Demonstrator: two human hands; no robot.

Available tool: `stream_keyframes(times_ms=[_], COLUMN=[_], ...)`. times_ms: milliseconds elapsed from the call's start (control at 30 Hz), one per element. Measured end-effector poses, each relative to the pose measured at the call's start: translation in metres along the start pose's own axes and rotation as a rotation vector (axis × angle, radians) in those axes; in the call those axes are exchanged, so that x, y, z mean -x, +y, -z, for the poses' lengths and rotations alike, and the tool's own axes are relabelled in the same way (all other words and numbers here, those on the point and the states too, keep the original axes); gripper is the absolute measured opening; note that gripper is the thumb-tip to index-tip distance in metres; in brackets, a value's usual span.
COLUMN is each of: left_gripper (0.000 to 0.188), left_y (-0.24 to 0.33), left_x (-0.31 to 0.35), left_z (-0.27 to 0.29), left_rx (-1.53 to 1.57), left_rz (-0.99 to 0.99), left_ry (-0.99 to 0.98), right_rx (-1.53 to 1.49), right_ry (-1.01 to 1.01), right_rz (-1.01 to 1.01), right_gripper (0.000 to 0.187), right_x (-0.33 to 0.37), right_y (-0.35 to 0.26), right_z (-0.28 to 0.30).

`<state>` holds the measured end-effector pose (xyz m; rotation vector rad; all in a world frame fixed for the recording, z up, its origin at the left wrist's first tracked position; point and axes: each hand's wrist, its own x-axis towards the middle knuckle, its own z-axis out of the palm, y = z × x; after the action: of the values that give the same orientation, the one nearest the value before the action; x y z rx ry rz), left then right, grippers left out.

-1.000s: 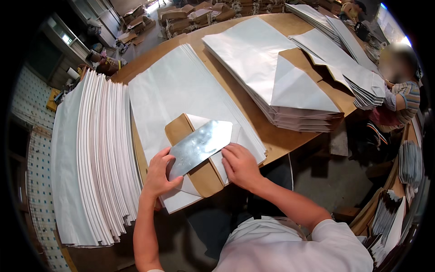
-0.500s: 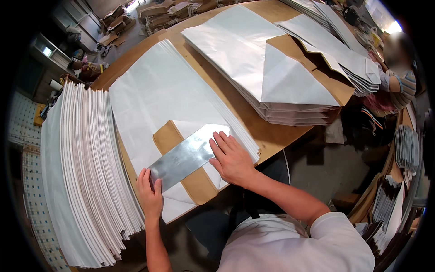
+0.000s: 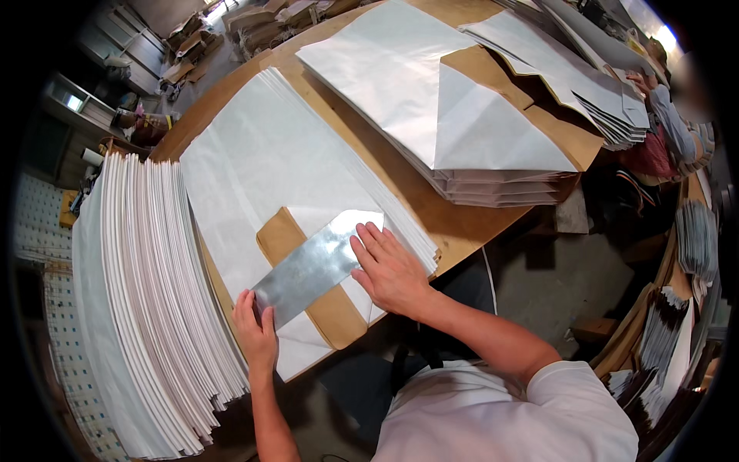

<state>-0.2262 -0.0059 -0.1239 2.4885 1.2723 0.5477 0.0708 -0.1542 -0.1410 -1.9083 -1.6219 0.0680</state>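
A shiny flat metal plate (image 3: 314,266) with a clipped far corner lies slantwise across the folded end of a white paper bag (image 3: 265,162), the top one of a fanned stack. Brown paper flaps (image 3: 283,233) of the bag stick out on both sides of the plate. My left hand (image 3: 255,327) grips the plate's left end, thumb and fingertips at its edge. Flat on its right end rests my right hand (image 3: 391,269), fingers stretched out and holding nothing. What lies beneath the plate is hidden.
A tall row of folded white sheets (image 3: 150,308) stands at my left. Across the wooden table (image 3: 454,239) lies another bag stack (image 3: 392,85), its top bag opened to brown lining (image 3: 566,135). A co-worker (image 3: 677,131) handles more sheets at the far right. Bundles (image 3: 662,339) stand lower right.
Both hands and the plate stay nearly in place on the bag. The whole view shifts slightly, and the co-worker at the far right has changed posture, with a sheet there lifted.
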Motion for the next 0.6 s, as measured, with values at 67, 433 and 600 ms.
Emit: stream_keyframes(times_ms=[67,433,600], left_gripper=[0.048,0.048,0.047], left_y=[-0.0025,-0.0007,0.0011], left_x=[0.0022,0.0044,0.0038], left_z=[-0.0009,-0.0029,0.0000], left_rx=[0.002,-0.001,-0.043], left_rz=[0.000,-0.023,-0.027], left_ry=[0.005,0.013,-0.013], right_rx=[-0.014,-0.030,-0.016], right_ry=[-0.002,0.028,0.046], right_rz=[0.001,0.014,0.036], right_gripper=[0.054,0.055,0.055], right_x=[-0.0010,0.0009,0.0006], right_y=[-0.0007,0.0023,0.0015], right_z=[-0.0003,-0.0041,-0.0047])
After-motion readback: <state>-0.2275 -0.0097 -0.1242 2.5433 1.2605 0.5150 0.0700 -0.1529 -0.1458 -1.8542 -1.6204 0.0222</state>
